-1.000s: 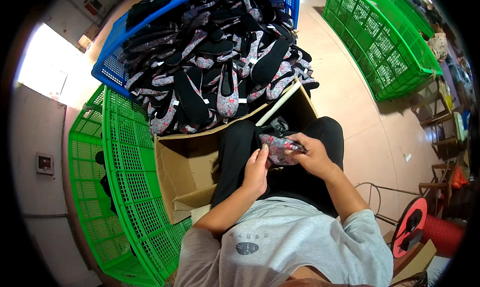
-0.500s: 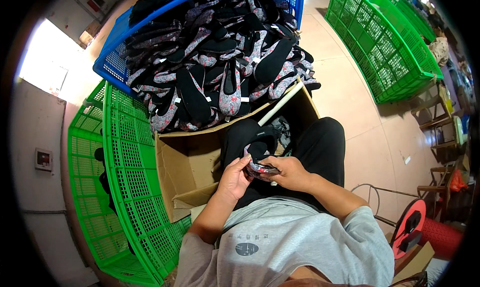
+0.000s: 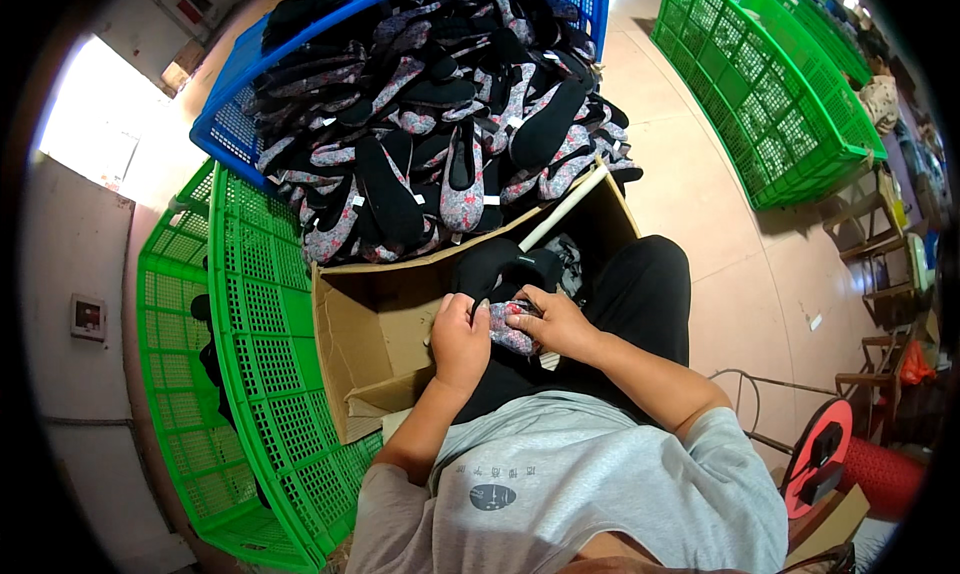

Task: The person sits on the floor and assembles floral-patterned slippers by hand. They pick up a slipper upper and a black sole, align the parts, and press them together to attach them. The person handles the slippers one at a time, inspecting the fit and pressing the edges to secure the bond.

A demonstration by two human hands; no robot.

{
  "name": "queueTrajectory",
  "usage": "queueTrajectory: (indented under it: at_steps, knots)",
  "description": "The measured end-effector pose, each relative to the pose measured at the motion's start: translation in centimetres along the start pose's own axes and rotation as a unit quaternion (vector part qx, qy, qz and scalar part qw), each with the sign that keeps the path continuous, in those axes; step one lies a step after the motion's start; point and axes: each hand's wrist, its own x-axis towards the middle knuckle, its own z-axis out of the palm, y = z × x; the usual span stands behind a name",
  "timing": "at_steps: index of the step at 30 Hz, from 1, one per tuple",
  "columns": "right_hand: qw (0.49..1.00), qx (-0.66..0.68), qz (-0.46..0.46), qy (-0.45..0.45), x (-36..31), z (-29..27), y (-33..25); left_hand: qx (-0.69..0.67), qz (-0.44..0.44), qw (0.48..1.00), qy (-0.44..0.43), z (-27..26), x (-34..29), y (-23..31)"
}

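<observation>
Slipper [image 3: 511, 336] between both grips [image 3: 462, 342] [image 3: 557, 324]

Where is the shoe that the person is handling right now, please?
In the head view, the shoe is just right of centre, held between the left hand and right hand, over the lap, nearer than the shoe pile.

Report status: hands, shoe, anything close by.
Left hand, right hand both gripping floral shoe. Shoe above black trousers. Cardboard box close by; shoe pile beyond.

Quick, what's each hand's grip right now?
Left hand: closed, holding the left side of a flowered slipper.
Right hand: closed, holding the same slipper's right side.
</observation>
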Motion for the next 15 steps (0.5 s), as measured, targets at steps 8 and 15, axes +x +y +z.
queueTrajectory:
  at_steps: [8,15]
  knots:
    - [0.991,-0.101,-0.047,0.073,3.9,1.8,0.4,0.126,0.072,0.989,-0.008,0.4,0.8,0.2]
    - [0.949,0.273,0.154,0.022,7.5,0.5,1.0,-0.099,-0.052,0.994,0.012,1.4,0.7,-1.3]
